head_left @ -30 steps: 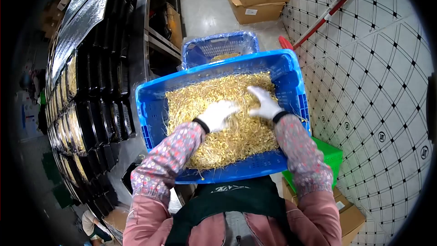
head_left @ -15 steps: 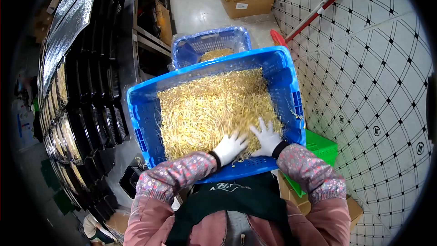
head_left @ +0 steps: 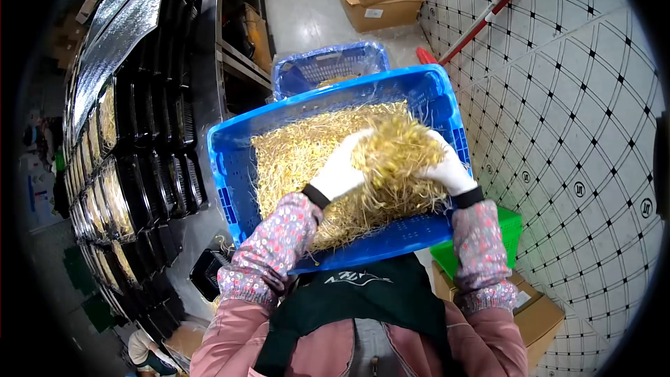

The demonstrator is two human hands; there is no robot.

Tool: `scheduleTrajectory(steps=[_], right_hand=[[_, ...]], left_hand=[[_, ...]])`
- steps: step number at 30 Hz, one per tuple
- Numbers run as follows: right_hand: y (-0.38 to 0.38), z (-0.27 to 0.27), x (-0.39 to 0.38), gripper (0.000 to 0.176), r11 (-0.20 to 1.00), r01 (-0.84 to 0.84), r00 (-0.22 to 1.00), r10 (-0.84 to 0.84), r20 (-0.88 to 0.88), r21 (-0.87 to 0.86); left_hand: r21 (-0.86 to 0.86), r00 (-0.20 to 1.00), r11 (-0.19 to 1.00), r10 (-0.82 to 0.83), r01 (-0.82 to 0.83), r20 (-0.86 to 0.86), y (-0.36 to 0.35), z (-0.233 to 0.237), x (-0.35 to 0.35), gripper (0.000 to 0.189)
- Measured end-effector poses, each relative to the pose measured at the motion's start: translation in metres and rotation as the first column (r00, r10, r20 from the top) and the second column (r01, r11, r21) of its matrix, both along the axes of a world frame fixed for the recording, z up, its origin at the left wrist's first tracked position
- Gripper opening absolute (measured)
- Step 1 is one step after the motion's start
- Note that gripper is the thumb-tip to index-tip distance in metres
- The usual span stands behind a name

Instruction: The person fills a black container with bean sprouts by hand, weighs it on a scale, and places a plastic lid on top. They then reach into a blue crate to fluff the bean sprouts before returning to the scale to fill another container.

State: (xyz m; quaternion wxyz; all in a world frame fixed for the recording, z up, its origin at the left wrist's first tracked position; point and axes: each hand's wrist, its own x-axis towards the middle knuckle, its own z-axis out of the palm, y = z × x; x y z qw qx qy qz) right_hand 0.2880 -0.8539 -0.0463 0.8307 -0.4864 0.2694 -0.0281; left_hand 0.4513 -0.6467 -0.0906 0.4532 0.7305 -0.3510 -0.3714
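Note:
A blue perforated crate [head_left: 230, 141] in front of me holds a thick bed of yellow bean sprouts [head_left: 286, 160]. My left hand [head_left: 342, 167], in a white glove, presses against the left side of a raised clump of sprouts [head_left: 396, 150]. On the clump's right side is my right hand [head_left: 450, 166], also gloved in white. Between them the two hands hold the clump over the right part of the crate. Its upper part is blurred, and loose strands hang below. The sprouts hide some of my fingertips.
Stacked black trays [head_left: 150, 188], some with sprouts, stand at the left. Beyond the crate is another blue basket [head_left: 328, 63]. A green crate [head_left: 511, 237] and cardboard box [head_left: 537, 318] sit lower right. A person [head_left: 146, 349] shows at bottom left.
Both hands have risen from the near edge of the sprout bed and moved apart, with a clump now lifted between them. The crate has shifted slightly right in view.

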Motion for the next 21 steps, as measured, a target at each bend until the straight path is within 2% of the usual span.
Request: scheduleTrajectory(steps=[1,2,3,4,5,6,8,9,10,12,13,14,16,17,18,20,21], right_hand=[[-0.003,-0.020,0.007,0.069,0.988,-0.091,0.996,0.092,-0.003,-0.121],[-0.003,-0.047,0.009,0.071,0.963,-0.146,0.982,0.114,-0.152,-0.226],[-0.001,-0.058,0.007,0.073,0.932,-0.145,0.985,0.104,-0.139,-0.332],[0.005,-0.044,0.015,0.074,0.891,-0.134,0.989,0.089,-0.121,-0.435],[0.007,-0.028,0.012,0.074,0.925,-0.062,0.998,0.060,-0.015,-0.374],[0.010,-0.013,0.010,0.074,0.991,0.009,1.000,-0.006,0.020,-0.134],[0.007,-0.035,0.008,0.069,0.984,-0.016,1.000,0.016,0.002,-0.177],[0.014,-0.038,0.015,0.067,0.952,-0.052,0.990,0.008,-0.144,-0.302],[0.018,-0.031,0.017,0.064,0.894,-0.027,0.996,-0.015,-0.089,-0.447],[0.023,-0.006,0.018,0.059,0.982,0.056,0.995,-0.040,0.092,-0.178],[0.024,-0.009,0.017,0.057,0.990,0.045,0.999,-0.041,0.031,-0.136],[0.018,-0.034,0.017,0.054,0.999,0.002,0.997,-0.006,-0.076,-0.053],[0.027,-0.036,0.024,0.053,0.928,-0.004,0.999,-0.011,-0.036,-0.373],[0.025,-0.035,0.022,0.052,0.962,0.051,0.996,-0.028,0.089,-0.267],[0.024,-0.024,0.020,0.053,0.996,0.048,0.998,-0.045,0.041,-0.077],[0.028,-0.033,0.023,0.043,0.975,-0.047,0.997,0.032,-0.071,-0.218],[0.028,-0.041,0.024,0.038,0.912,-0.082,0.996,0.090,0.002,-0.401]], left_hand=[[0.028,0.995,0.999,0.039,-0.042,0.092,0.001,-0.004,0.006,0.067],[0.239,0.989,0.968,0.039,-0.073,0.141,0.007,-0.006,0.011,0.068],[0.274,0.998,0.961,0.054,-0.050,-0.010,0.009,0.013,0.015,0.071],[0.091,0.996,0.995,0.051,-0.045,-0.070,0.013,0.014,0.017,0.072],[-0.074,0.952,0.987,0.116,-0.142,-0.282,0.017,0.010,0.018,0.071],[-0.192,0.852,0.942,0.146,-0.274,-0.503,0.026,0.015,0.011,0.069],[0.072,0.951,0.976,0.216,-0.205,-0.222,0.035,0.004,0.023,0.064],[0.025,0.960,0.976,0.217,-0.216,-0.176,0.040,0.005,0.022,0.063],[-0.034,0.970,0.976,0.210,-0.216,-0.119,0.037,0.014,0.028,0.062],[-0.212,0.897,0.936,0.176,-0.280,-0.406,0.040,0.032,0.032,0.055],[-0.142,0.950,0.943,0.287,-0.302,-0.119,0.045,0.016,0.028,0.052],[-0.110,0.959,0.953,0.281,-0.284,-0.041,0.048,0.007,0.035,0.051],[-0.041,0.959,0.966,0.258,-0.255,0.116,0.045,0.016,0.047,0.050],[-0.113,0.960,0.954,0.269,-0.277,-0.076,0.044,0.023,0.053,0.054],[-0.146,0.914,0.932,0.278,-0.331,-0.295,0.051,0.041,0.039,0.058],[0.199,0.918,0.910,0.387,-0.364,-0.087,0.063,0.021,0.049,0.061],[0.098,0.851,0.928,0.283,-0.359,0.442,0.074,-0.001,0.045,0.059]])
